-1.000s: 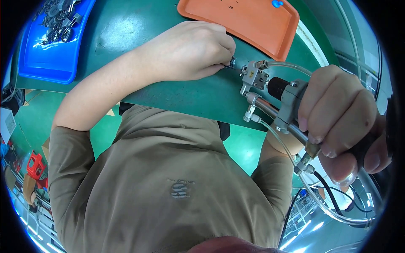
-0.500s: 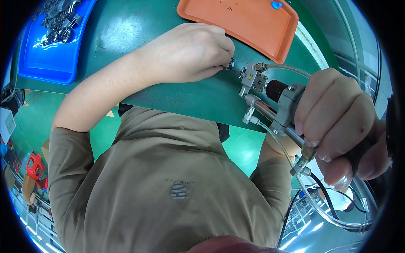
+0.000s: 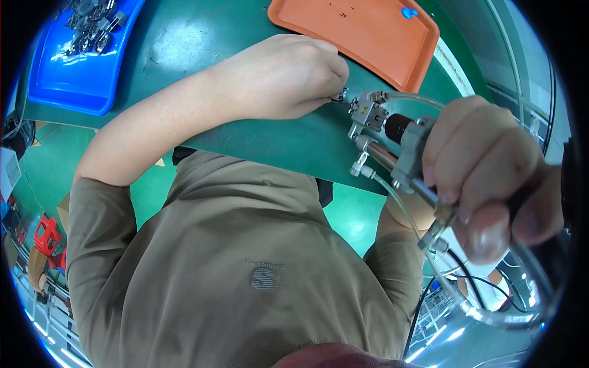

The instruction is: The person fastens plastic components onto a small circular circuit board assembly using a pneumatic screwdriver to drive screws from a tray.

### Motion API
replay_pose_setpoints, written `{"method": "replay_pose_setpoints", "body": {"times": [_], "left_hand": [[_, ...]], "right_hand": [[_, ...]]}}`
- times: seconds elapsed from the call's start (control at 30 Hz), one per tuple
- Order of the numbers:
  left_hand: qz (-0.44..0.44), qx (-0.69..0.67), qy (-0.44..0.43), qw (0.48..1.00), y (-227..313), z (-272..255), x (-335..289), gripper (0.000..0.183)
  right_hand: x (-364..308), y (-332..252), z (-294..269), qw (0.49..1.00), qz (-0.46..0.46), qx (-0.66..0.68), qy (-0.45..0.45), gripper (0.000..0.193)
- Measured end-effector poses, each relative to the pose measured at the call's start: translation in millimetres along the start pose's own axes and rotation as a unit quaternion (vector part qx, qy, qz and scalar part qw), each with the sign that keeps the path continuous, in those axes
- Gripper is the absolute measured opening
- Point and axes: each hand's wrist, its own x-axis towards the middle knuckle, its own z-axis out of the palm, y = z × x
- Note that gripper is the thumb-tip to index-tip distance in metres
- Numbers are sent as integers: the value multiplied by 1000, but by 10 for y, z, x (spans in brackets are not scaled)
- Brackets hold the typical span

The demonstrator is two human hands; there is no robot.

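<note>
My left hand (image 3: 294,73) is closed over the green table, palm down, its fingertips pinching a small shiny metal part (image 3: 342,95). Most of that part is hidden by the fingers. Right at it points the thin tip of a pneumatic dispensing gun (image 3: 370,116) with a metal valve block; whether tip and part touch is too small to tell. My right hand (image 3: 491,156) is wrapped round the gun's body and handle at the right. Clear hoses and a black cable run from the gun.
An orange tray (image 3: 380,52) beyond my left hand holds a small blue object (image 3: 409,12) and several dark bits. Far left, a blue tray (image 3: 70,89) carries a pile of dark metal parts (image 3: 95,24). The green table's (image 3: 270,144) near edge runs before my body.
The whole view has shifted slightly, with the orange tray a little farther right. My right hand has moved slightly left on the gun. Both grips stay the same.
</note>
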Motion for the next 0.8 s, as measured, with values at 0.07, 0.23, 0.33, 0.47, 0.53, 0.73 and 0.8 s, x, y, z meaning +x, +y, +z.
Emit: {"method": "replay_pose_setpoints", "body": {"times": [0.07, 0.23, 0.33, 0.47, 0.53, 0.73, 0.8], "left_hand": [[1, -3, -12, 1000, -4, 21, -6, 11], [14, -12, -7, 1000, 27, 39, 15, 10], [17, -16, -7, 1000, 49, 19, 33, 9], [24, 7, -2, 1000, 16, 39, 14, 10], [30, 10, -3, 1000, -3, 30, 31, 11], [12, -88, 44, 995, 12, -1, 46, 13], [-10, -159, 71, 985, 54, -42, 70, 13]], "right_hand": [[19, -46, 20, 1000, 16, 7, -11, 32], [5, -50, 279, 988, -1, -43, 149, 32], [-42, -160, 64, 997, -48, -38, 40, 34], [-289, -415, -167, 993, -109, -26, 48, 33], [-349, -485, -236, 991, -109, -56, 50, 34], [-520, -684, -242, 990, -21, -102, 92, 19], [-554, -723, -209, 985, 72, -95, 122, 31]]}}
